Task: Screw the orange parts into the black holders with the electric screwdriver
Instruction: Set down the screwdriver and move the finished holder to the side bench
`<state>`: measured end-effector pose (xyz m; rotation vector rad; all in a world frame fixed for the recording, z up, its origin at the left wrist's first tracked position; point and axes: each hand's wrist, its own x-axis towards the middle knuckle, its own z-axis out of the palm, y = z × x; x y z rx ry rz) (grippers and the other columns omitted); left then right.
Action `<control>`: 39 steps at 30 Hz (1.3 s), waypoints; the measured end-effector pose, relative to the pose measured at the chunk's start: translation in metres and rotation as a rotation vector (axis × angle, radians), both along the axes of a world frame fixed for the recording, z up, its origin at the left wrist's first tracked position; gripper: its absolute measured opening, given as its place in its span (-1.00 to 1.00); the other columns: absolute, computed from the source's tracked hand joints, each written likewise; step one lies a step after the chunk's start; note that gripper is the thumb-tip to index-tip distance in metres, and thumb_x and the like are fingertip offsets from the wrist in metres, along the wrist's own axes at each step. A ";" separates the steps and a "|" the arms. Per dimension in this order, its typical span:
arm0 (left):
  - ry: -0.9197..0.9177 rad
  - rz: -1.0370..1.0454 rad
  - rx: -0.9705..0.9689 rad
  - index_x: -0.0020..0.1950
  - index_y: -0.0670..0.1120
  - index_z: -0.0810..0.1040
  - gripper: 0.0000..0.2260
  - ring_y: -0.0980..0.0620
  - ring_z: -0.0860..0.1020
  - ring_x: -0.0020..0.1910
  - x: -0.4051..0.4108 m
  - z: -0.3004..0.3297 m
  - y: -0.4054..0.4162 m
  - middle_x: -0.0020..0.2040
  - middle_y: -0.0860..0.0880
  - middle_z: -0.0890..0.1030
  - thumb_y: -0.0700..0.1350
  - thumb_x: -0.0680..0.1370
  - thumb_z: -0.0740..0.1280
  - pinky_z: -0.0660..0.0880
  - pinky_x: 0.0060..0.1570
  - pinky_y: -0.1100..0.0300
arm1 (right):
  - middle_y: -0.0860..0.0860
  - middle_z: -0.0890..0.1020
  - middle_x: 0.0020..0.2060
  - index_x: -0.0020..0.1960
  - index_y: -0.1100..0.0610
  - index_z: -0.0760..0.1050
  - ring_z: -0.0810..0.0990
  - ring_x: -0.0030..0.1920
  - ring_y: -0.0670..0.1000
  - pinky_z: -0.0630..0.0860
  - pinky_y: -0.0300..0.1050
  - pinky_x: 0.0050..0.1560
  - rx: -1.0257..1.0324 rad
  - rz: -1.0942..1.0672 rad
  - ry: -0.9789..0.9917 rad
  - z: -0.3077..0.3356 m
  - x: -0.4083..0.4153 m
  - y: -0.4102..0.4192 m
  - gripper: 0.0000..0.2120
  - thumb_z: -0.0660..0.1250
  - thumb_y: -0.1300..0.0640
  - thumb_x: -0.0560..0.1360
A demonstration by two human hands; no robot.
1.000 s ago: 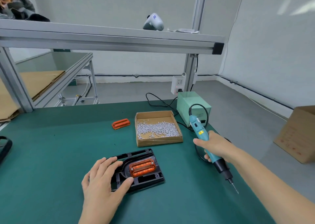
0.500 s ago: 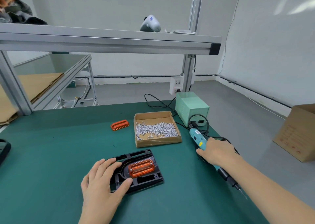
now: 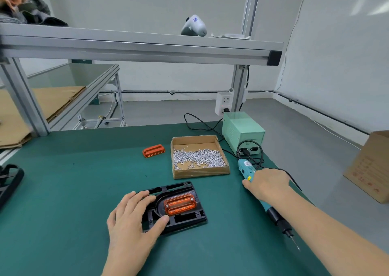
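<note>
Screwdriver (image 3: pixel 261 188) bears a yellow label, unreadable, under right hand (image 3: pixel 267 183)

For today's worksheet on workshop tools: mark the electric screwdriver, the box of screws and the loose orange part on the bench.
electric screwdriver (image 3: pixel 245 167): head view, on its teal upper body.
box of screws (image 3: pixel 200 173): head view, on its near cardboard wall.
loose orange part (image 3: pixel 153 150): head view, on the middle of its top face.

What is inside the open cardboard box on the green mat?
The cardboard box holds a loose heap of small silver screws, spread mostly across its middle and near half, with bare cardboard floor behind them. Whatever lies beneath the heap is covered, and the near wall hides the closest strip.
</note>
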<state>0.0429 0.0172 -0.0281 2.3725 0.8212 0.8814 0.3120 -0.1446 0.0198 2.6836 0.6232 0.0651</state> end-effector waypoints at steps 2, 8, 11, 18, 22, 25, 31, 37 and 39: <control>-0.002 -0.001 -0.001 0.19 0.04 0.57 -0.33 0.09 0.25 0.42 0.000 0.000 0.000 0.27 0.20 0.45 0.39 0.26 0.10 0.02 0.35 0.11 | -0.04 0.43 -0.33 -0.13 0.08 0.41 0.40 -0.35 -0.03 0.24 -0.20 -0.41 0.052 -0.018 0.007 -0.001 0.000 0.002 -0.55 0.00 -0.27 0.56; 0.003 -0.002 -0.013 0.20 0.05 0.55 -0.32 0.11 0.23 0.43 -0.001 0.000 0.000 0.28 0.20 0.44 0.39 0.26 0.09 0.00 0.37 0.10 | -0.06 0.44 -0.32 -0.23 0.06 0.36 0.46 -0.27 -0.02 0.24 -0.20 -0.42 0.097 -0.007 0.050 0.004 0.000 0.005 -0.49 0.04 -0.39 0.49; -0.016 -0.002 -0.017 0.19 0.05 0.56 -0.33 0.11 0.24 0.42 0.000 0.001 0.000 0.27 0.21 0.44 0.38 0.26 0.10 0.00 0.36 0.11 | -0.07 0.48 -0.29 -0.26 0.04 0.34 0.46 -0.30 -0.04 0.25 -0.20 -0.41 0.115 -0.023 0.098 0.007 0.002 0.001 -0.46 0.06 -0.45 0.45; 0.024 0.000 -0.012 0.26 0.07 0.51 -0.24 0.16 0.16 0.45 -0.001 0.003 -0.001 0.32 0.22 0.41 0.47 0.22 0.09 -0.07 0.39 0.17 | -0.07 0.51 -0.28 -0.26 0.04 0.34 0.51 -0.23 -0.01 0.31 -0.19 -0.36 0.171 -0.016 0.161 0.010 -0.001 -0.007 -0.45 0.09 -0.47 0.42; 0.044 0.000 0.025 0.28 0.09 0.49 -0.17 0.18 0.14 0.45 -0.002 0.001 -0.002 0.32 0.25 0.39 0.52 0.15 0.15 -0.10 0.38 0.21 | -0.08 0.53 -0.26 -0.23 0.05 0.37 0.54 -0.20 -0.01 0.37 -0.17 -0.29 0.191 -0.007 0.152 0.012 -0.002 -0.011 -0.44 0.08 -0.47 0.43; 0.056 -0.002 0.050 0.29 0.09 0.49 -0.16 0.17 0.15 0.45 -0.003 -0.001 -0.001 0.32 0.25 0.38 0.51 0.13 0.18 -0.09 0.39 0.19 | -0.06 0.55 -0.17 -0.03 0.07 0.44 0.55 -0.13 0.01 0.37 -0.15 -0.29 0.232 0.021 0.068 0.017 -0.005 -0.010 -0.42 0.07 -0.45 0.46; 0.103 0.014 0.071 0.26 0.08 0.52 -0.15 0.10 0.23 0.44 -0.002 -0.002 0.000 0.32 0.20 0.43 0.47 0.08 0.19 0.00 0.38 0.09 | -0.03 0.52 0.11 0.22 0.04 0.47 0.50 0.11 -0.01 0.44 -0.11 0.04 0.596 0.451 -0.031 0.024 -0.035 0.012 -0.62 0.17 -0.19 0.57; 0.120 0.022 0.040 0.23 0.07 0.55 -0.15 0.06 0.29 0.42 0.000 0.001 0.000 0.30 0.17 0.47 0.44 0.04 0.18 0.03 0.36 0.06 | -0.06 0.51 0.22 0.32 0.08 0.45 0.44 0.22 -0.09 0.35 -0.22 0.28 0.717 0.902 0.270 0.002 -0.080 0.048 -0.71 0.16 0.06 0.64; 0.126 0.021 0.040 0.23 0.06 0.55 -0.14 0.05 0.30 0.42 0.001 0.002 0.000 0.29 0.17 0.47 0.44 0.03 0.18 0.05 0.36 0.05 | -0.03 0.48 0.28 0.36 0.11 0.42 0.39 0.29 -0.05 0.33 -0.16 0.32 0.713 0.951 0.306 -0.006 -0.088 0.059 -0.69 0.16 0.12 0.64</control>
